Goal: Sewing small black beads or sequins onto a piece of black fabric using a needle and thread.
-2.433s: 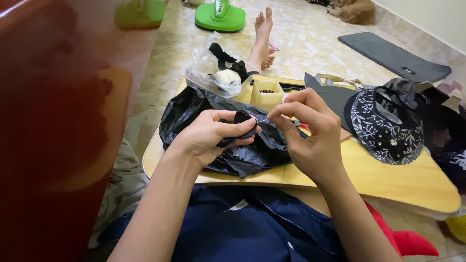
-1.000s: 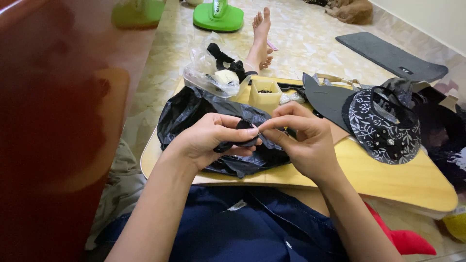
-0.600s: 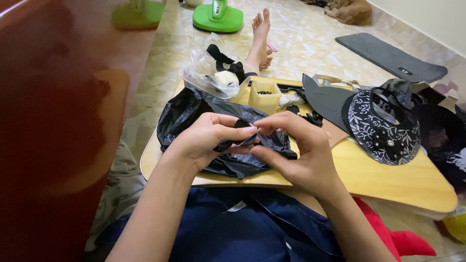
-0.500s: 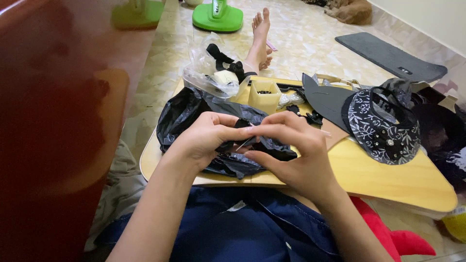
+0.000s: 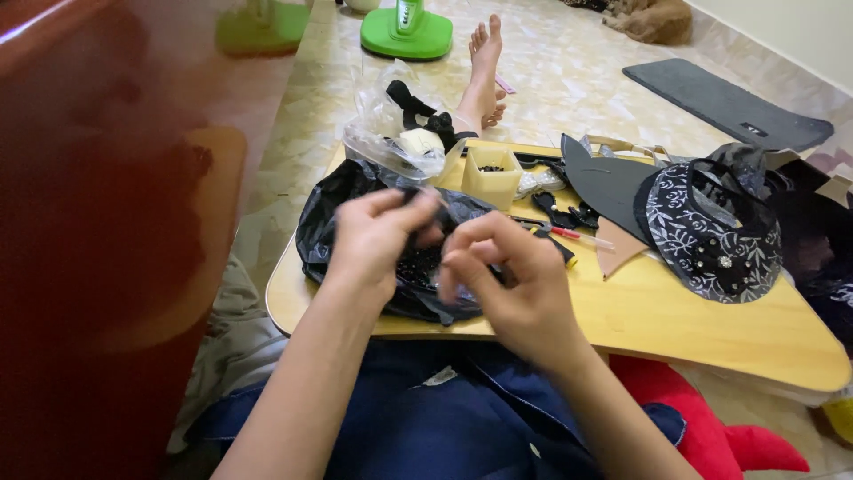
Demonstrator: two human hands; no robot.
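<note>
Over crinkled black plastic bag (image 5: 355, 231) on pale wooden lap table (image 5: 675, 311): left hand (image 5: 378, 236) and right hand (image 5: 506, 284) curled, pinching something tiny, blurred; contents unclear.

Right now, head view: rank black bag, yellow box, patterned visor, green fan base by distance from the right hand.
1. black bag, directly under the right hand.
2. yellow box, just beyond, mid-table.
3. patterned visor, off to the right side.
4. green fan base, far back on the floor.

I see a glossy crinkled black plastic bag (image 5: 355, 213), smooth pale wooden tray table (image 5: 675, 311), matt patterned cloth visor (image 5: 711, 236), clear plastic bag (image 5: 391, 133) upper centre.
</note>
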